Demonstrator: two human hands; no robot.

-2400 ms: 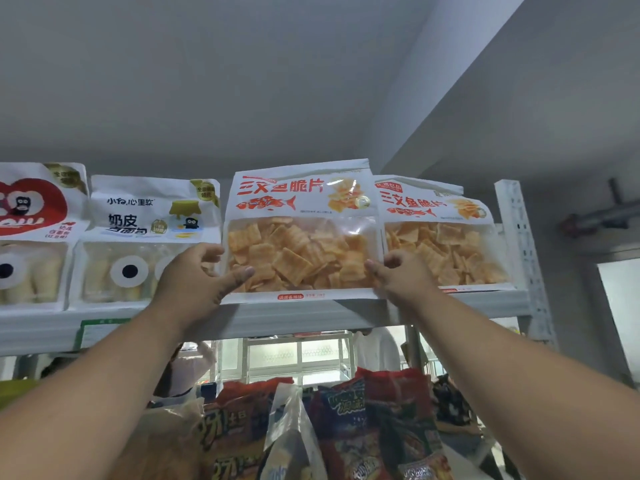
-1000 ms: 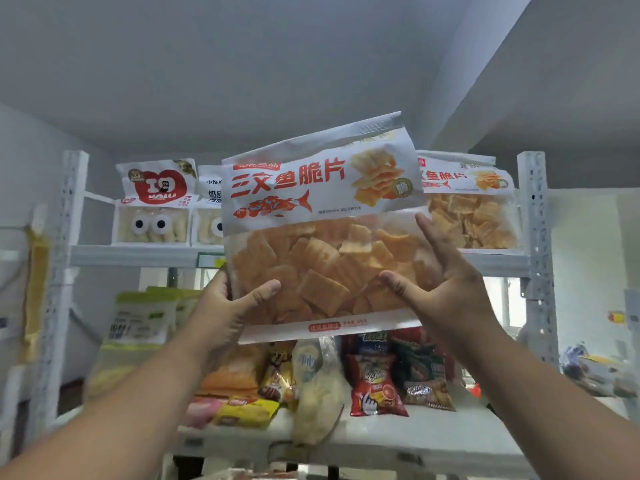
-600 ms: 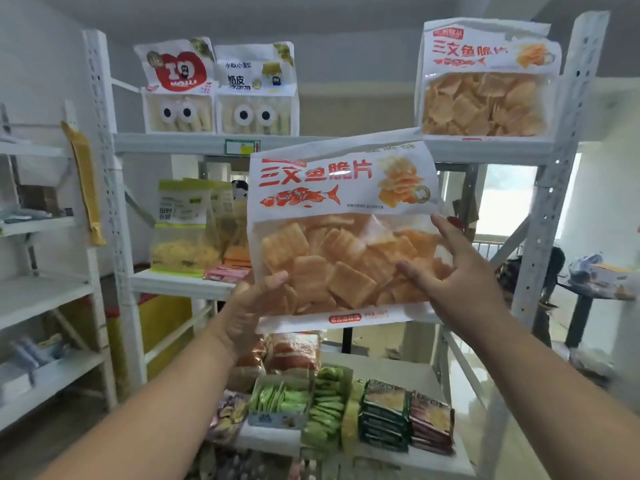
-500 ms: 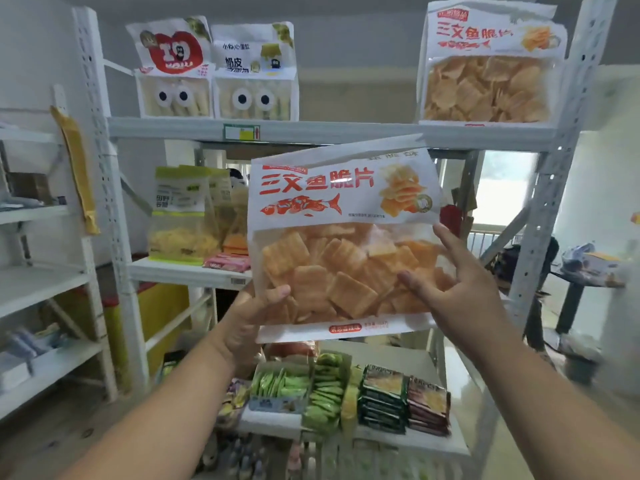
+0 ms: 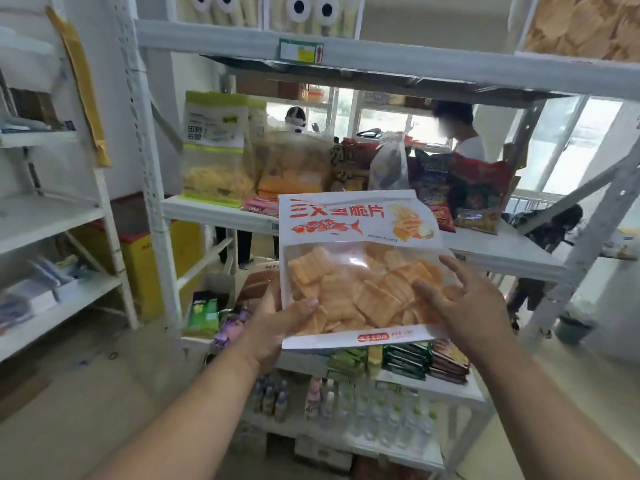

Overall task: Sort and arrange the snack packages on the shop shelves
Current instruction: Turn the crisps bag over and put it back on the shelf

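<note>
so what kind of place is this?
Looks like a small shop or stockroom. White metal shelving carries a price-style label; snack bags crowd the middle shelf, bottled drinks sit lower, and both hands hold a crisp packet.

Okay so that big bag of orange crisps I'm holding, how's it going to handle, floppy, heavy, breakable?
The crisp bag probably flexes: its top edge curls while the left hand and right hand support the bottom. It looks light for its bulk, mostly thin squares and air. The crisps seem fragile, so a hard grip could crush them. The glossy film may be slippery.
</note>
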